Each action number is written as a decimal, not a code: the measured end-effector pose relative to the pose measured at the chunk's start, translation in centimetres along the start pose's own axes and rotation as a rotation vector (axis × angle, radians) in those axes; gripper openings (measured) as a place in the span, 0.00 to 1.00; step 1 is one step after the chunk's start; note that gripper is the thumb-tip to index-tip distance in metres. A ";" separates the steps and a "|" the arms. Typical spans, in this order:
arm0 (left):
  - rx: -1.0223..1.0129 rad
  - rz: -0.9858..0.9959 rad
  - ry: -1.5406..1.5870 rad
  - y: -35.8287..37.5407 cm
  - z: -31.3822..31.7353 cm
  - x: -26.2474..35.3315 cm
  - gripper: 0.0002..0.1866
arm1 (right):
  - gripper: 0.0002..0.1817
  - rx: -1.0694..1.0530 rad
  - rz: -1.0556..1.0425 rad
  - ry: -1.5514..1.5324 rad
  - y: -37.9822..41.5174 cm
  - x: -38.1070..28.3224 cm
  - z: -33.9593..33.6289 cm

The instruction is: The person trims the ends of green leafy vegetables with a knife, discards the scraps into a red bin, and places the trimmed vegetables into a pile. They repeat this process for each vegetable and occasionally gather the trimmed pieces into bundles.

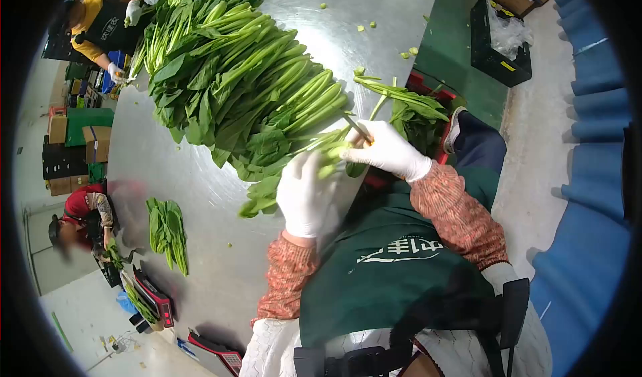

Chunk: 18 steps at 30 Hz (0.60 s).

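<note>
My left hand [302, 195], in a white glove, is closed around a stalk of leafy greens [259, 199], whose leaves stick out to the left. In my right hand [389, 152], also gloved, is a small knife [357, 128]; its dark blade points up and left, close to the stalk ends. A bit of orange shows at the knife's grip, and the fingers hide the rest. Just beyond both hands lies a long pile of leafy greens [227, 76], with pale stems toward me. More loose greens [404, 99] hang over the table edge at right.
The metal table [207, 263] holds a separate bundle of greens [167, 233] and small cut ends. A red crate [418, 83] is by my legs. Two scales [155, 297] stand at lower left. Two co-workers [110, 19] are across the table. A black crate [498, 49] sits at right.
</note>
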<state>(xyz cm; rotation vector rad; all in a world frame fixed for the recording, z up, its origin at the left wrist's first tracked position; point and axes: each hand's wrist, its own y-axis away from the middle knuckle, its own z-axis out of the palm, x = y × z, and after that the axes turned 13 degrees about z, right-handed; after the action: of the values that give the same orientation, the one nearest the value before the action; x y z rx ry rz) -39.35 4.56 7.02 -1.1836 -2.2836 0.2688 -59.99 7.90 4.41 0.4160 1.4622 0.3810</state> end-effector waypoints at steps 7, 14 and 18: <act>0.069 0.002 0.051 -1.4 0.7 0.3 0.18 | 0.08 0.337 -0.280 0.215 2.9 0.8 0.6; 0.054 -0.041 0.186 -2.0 -0.3 1.8 0.14 | 0.10 0.477 -0.346 0.626 4.5 -0.6 1.8; 0.129 0.050 0.271 -1.9 -0.6 1.9 0.14 | 0.12 0.514 -0.300 0.642 3.7 1.0 1.2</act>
<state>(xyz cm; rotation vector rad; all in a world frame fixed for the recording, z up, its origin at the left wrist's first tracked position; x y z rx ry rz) -41.23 4.91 9.00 -1.1380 -1.9756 0.2536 -58.69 11.60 5.44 0.4947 2.2267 -0.1337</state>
